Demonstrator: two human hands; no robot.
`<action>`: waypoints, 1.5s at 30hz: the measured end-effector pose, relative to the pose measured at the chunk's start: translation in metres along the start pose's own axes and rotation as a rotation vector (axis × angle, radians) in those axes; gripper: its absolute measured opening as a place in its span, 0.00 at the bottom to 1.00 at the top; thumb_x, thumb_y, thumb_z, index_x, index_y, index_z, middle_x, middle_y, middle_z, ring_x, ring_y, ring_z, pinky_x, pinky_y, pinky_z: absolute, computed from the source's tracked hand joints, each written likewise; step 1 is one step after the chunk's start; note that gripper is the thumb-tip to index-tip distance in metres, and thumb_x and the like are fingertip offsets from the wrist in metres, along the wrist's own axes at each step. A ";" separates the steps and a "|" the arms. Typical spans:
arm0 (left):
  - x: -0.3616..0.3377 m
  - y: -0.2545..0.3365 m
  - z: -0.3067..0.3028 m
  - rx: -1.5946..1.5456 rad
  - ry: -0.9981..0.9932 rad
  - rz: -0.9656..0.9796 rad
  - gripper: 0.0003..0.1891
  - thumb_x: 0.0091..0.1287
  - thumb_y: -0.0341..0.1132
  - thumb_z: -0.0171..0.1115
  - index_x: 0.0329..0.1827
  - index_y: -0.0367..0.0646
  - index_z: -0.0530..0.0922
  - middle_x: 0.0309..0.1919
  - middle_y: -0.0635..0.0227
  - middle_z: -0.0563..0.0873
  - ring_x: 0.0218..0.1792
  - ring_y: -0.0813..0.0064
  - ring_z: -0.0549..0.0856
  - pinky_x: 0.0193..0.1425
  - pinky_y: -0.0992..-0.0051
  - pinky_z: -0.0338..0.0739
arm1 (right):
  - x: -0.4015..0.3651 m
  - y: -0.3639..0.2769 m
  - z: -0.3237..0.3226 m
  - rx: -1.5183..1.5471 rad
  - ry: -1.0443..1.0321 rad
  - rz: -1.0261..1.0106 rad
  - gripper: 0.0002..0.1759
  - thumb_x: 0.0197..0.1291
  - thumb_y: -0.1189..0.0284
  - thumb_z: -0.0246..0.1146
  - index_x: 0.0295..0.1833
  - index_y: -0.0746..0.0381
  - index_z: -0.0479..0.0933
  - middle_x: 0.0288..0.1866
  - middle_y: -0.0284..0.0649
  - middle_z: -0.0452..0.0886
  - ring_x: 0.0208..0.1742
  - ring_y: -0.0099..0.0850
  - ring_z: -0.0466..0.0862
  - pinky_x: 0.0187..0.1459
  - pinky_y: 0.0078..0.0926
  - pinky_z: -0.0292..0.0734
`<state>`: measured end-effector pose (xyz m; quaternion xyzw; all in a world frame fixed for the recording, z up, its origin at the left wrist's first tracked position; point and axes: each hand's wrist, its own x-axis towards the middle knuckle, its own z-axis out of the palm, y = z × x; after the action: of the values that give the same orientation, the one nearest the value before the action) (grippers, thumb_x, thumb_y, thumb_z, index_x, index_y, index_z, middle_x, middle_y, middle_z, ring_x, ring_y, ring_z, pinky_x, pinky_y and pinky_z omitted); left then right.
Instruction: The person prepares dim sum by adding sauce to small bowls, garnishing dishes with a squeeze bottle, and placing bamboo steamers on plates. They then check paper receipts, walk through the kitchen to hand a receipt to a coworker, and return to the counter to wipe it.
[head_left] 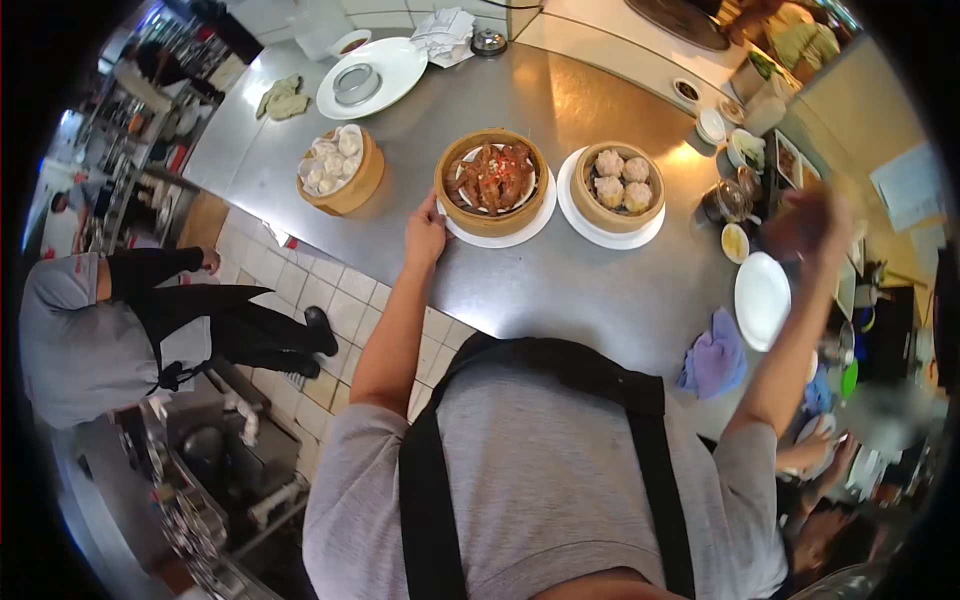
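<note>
My left hand (425, 232) rests on the steel counter (560, 280), its fingers at the rim of the white plate (500, 238) under a bamboo steamer of red-sauced meat (491, 180). My right hand (812, 222) is raised and blurred over the small dishes at the right; whether it holds anything is unclear. A second steamer with several meat dumplings (620, 185) stands on its own white plate just right of the first. A third steamer of white dumplings (340, 168) sits to the left without a plate.
A white plate with a metal ring (370, 75), a cloth (282, 98), a call bell (488, 42) and napkins lie at the back. A purple cloth (715, 355) and empty white plate (762, 298) sit right. Another person (120, 320) stands at left.
</note>
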<state>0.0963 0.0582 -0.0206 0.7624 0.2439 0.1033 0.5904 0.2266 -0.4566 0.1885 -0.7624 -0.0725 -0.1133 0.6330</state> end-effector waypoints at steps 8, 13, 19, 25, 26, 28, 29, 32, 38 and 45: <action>-0.009 0.000 -0.022 -0.234 -0.142 -0.013 0.30 0.65 0.24 0.48 0.71 0.41 0.52 0.36 0.65 0.79 0.30 0.78 0.80 0.35 0.79 0.78 | -0.068 -0.006 0.244 -0.825 -0.729 -0.325 0.21 0.45 0.64 0.66 0.46 0.58 0.73 0.38 0.45 0.80 0.40 0.41 0.81 0.42 0.37 0.75; -0.015 -0.026 -0.036 -0.383 -0.126 0.009 0.26 0.67 0.25 0.50 0.68 0.36 0.57 0.37 0.63 0.80 0.33 0.76 0.81 0.38 0.79 0.79 | -0.081 -0.034 0.296 -1.197 -0.812 -0.300 0.18 0.47 0.65 0.65 0.45 0.58 0.73 0.33 0.43 0.82 0.39 0.41 0.83 0.38 0.39 0.77; -0.018 -0.030 -0.036 -0.363 -0.141 0.083 0.21 0.66 0.24 0.50 0.63 0.34 0.64 0.37 0.63 0.80 0.34 0.77 0.81 0.40 0.80 0.78 | -0.075 -0.030 0.312 -1.275 -0.729 -0.297 0.20 0.47 0.63 0.65 0.47 0.57 0.74 0.34 0.42 0.83 0.40 0.40 0.83 0.38 0.39 0.77; -0.013 -0.032 -0.036 -0.366 -0.129 0.051 0.20 0.65 0.24 0.50 0.61 0.32 0.65 0.36 0.62 0.79 0.33 0.77 0.81 0.40 0.80 0.78 | -0.086 -0.027 0.290 -0.942 -0.788 -0.229 0.26 0.43 0.57 0.67 0.48 0.58 0.73 0.37 0.46 0.82 0.41 0.44 0.82 0.41 0.40 0.76; -0.012 -0.033 -0.035 -0.345 -0.113 0.045 0.20 0.65 0.24 0.50 0.61 0.33 0.66 0.35 0.62 0.80 0.33 0.76 0.81 0.40 0.80 0.77 | -0.084 -0.016 0.288 -0.783 -0.845 -0.211 0.27 0.45 0.55 0.67 0.49 0.58 0.72 0.37 0.48 0.81 0.41 0.45 0.82 0.42 0.39 0.75; -0.015 -0.030 -0.035 -0.330 -0.103 0.043 0.19 0.65 0.25 0.51 0.60 0.33 0.66 0.35 0.61 0.80 0.33 0.76 0.81 0.40 0.79 0.78 | -0.081 0.008 0.282 -0.531 -0.838 -0.159 0.32 0.47 0.52 0.67 0.54 0.60 0.69 0.39 0.51 0.80 0.42 0.45 0.81 0.44 0.37 0.74; -0.016 -0.029 -0.035 -0.339 -0.109 0.047 0.19 0.65 0.26 0.51 0.60 0.34 0.67 0.34 0.61 0.81 0.33 0.76 0.81 0.41 0.79 0.78 | -0.079 0.015 0.274 -0.443 -0.780 -0.129 0.36 0.47 0.50 0.67 0.56 0.61 0.67 0.41 0.53 0.79 0.44 0.45 0.80 0.46 0.36 0.73; -0.016 -0.030 -0.033 -0.313 -0.086 0.037 0.18 0.66 0.26 0.50 0.59 0.34 0.68 0.36 0.61 0.80 0.32 0.75 0.81 0.40 0.77 0.79 | -0.075 0.013 0.215 -0.142 -0.560 -0.087 0.42 0.48 0.50 0.67 0.63 0.64 0.62 0.51 0.48 0.76 0.54 0.38 0.75 0.54 0.28 0.68; -0.020 -0.026 -0.030 -0.310 -0.063 0.017 0.16 0.68 0.26 0.49 0.58 0.36 0.68 0.35 0.62 0.79 0.32 0.76 0.80 0.39 0.77 0.79 | -0.026 0.005 0.007 -0.360 0.232 -0.068 0.24 0.44 0.57 0.69 0.42 0.62 0.78 0.39 0.42 0.82 0.40 0.29 0.82 0.43 0.27 0.76; -0.017 -0.029 -0.022 -0.287 0.020 0.015 0.15 0.69 0.27 0.49 0.57 0.35 0.69 0.33 0.64 0.79 0.29 0.78 0.79 0.36 0.79 0.78 | 0.009 0.084 -0.253 -1.194 1.000 0.022 0.39 0.40 0.48 0.69 0.58 0.52 0.68 0.46 0.49 0.79 0.46 0.47 0.81 0.44 0.44 0.76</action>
<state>0.0645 0.0742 -0.0396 0.6708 0.2268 0.1494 0.6901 0.2365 -0.7211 0.1546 -0.8332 0.3024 -0.4570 0.0742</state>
